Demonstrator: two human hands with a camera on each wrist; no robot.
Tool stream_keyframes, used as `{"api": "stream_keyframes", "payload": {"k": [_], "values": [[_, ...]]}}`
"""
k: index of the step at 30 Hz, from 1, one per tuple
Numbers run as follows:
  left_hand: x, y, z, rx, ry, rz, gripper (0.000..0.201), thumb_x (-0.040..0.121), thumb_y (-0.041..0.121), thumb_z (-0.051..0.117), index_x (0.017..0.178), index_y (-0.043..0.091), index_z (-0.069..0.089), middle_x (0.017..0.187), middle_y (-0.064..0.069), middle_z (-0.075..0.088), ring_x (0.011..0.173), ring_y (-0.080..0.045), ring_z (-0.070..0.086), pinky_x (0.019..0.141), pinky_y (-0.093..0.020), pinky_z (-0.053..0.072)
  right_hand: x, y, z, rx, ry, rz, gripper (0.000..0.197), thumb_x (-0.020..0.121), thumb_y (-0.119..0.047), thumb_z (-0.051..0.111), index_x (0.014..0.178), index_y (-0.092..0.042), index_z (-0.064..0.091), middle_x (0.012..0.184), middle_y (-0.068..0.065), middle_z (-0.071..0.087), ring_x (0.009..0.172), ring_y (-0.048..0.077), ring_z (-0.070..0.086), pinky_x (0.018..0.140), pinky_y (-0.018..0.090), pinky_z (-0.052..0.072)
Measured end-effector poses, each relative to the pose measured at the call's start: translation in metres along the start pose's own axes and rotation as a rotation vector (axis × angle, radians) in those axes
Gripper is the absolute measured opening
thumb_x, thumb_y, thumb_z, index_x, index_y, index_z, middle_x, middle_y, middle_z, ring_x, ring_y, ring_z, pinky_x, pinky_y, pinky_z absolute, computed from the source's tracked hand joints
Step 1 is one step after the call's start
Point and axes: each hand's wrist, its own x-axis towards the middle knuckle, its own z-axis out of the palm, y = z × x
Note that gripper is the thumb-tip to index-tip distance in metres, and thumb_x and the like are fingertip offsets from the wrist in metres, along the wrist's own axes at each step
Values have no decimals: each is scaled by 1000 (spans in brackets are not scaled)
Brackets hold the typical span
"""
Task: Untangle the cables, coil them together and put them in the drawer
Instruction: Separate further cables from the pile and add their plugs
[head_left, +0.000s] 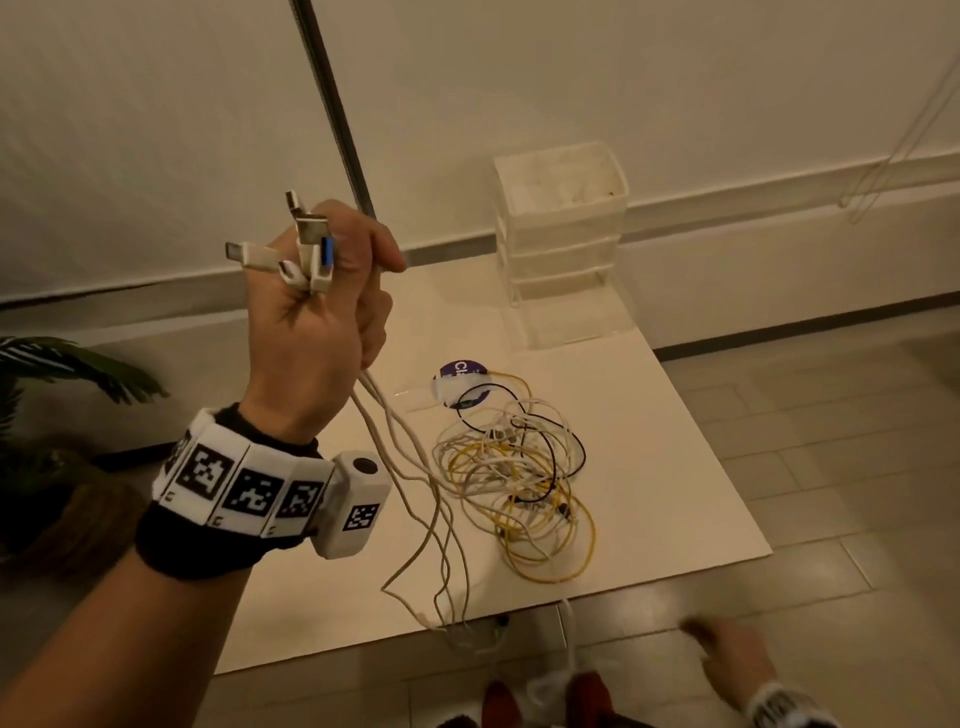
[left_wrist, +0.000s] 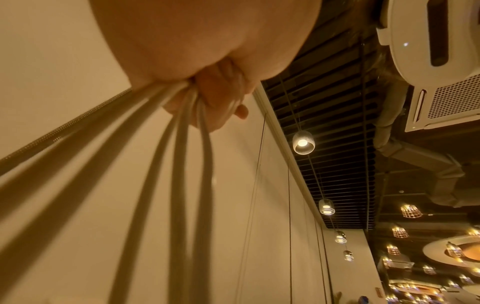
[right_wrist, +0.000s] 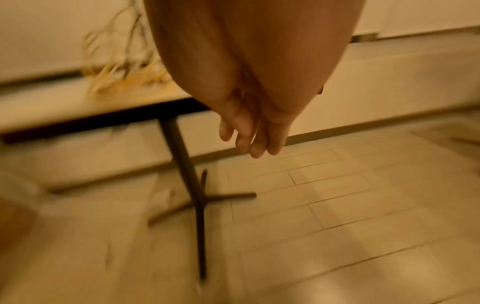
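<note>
My left hand (head_left: 332, 291) is raised above the table and grips several white cables (head_left: 415, 467), whose USB plugs (head_left: 306, 249) stick out above the fist. In the left wrist view the white cables (left_wrist: 179, 164) run down from the curled fingers (left_wrist: 221, 98). Their lower lengths trail into a tangle of white, yellow and black cables (head_left: 519, 467) lying on the white table (head_left: 675, 426); some ends hang over the front edge. My right hand (head_left: 727, 660) hangs low beside the table, fingers (right_wrist: 254, 139) straight, holding nothing. A clear drawer unit (head_left: 563, 244) stands at the table's far end.
A round purple-and-white sticker (head_left: 460, 387) lies by the tangle. A potted plant (head_left: 57, 405) stands left of the table. Under the tabletop are a dark pedestal leg (right_wrist: 187, 164) and tiled floor (right_wrist: 337, 205). A wall runs behind the drawers.
</note>
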Motion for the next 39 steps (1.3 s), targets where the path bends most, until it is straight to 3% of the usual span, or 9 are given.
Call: {"api": "stream_keyframes", "payload": {"k": [4,8,11,20,24,29,31,34,39], "values": [[-9,-6,8,-5,-87,-34,34,102,31,34,82,10,50,51,4,29,36,-10,22,38,-17,22,43,-83,-29,7,104,-169,22,89,-1,57,100,-9,74,104,11,72,101,29,66,91,30,46],[-16,-10,13,-1,-104,-72,37,97,42,41,83,9,52,50,5,31,36,-9,22,38,-17,22,77,-147,-36,-181,-22,-320,27,96,-17,50,117,-14,67,117,10,64,111,29,58,93,34,46],[-16,-10,15,23,-75,-88,38,96,42,40,84,9,52,51,3,29,37,-10,22,38,-17,23,90,-176,-32,-280,-94,-320,24,94,-19,51,110,-11,67,114,13,65,106,30,60,83,33,47],[-7,-14,16,184,66,-216,46,108,28,23,78,16,55,51,-9,25,41,-24,19,38,-29,21,105,-174,-3,-394,-94,-304,29,92,-27,51,119,-15,50,124,8,51,111,29,54,85,37,49],[2,-19,22,172,78,-261,46,103,41,31,71,18,56,49,4,37,41,-15,32,46,-36,35,103,-175,-15,-137,-74,-231,16,90,-23,52,104,-16,50,110,14,63,98,33,62,74,33,47],[18,-19,29,120,64,-317,47,94,53,36,69,17,53,49,3,31,39,-10,23,40,-22,19,99,-181,-81,422,64,-326,23,85,-4,66,82,-23,55,94,14,70,75,28,66,70,49,56],[27,-19,32,118,78,-304,46,102,41,34,68,15,53,48,3,33,38,-9,24,39,-21,19,89,-203,-114,731,94,-366,20,91,2,57,88,-18,54,103,22,66,81,29,65,67,44,55],[39,-22,38,114,92,-297,46,103,36,35,67,14,53,47,8,34,38,-6,25,39,-20,22,69,-250,-163,1099,84,-454,14,100,-5,43,95,-17,49,106,23,67,99,34,66,83,49,52],[50,-27,53,58,52,-270,49,91,54,40,74,11,57,51,-1,27,39,-10,21,41,-21,19,24,-327,-223,1213,31,-742,11,100,-9,42,101,-21,43,115,18,64,111,30,62,94,51,48]]}}
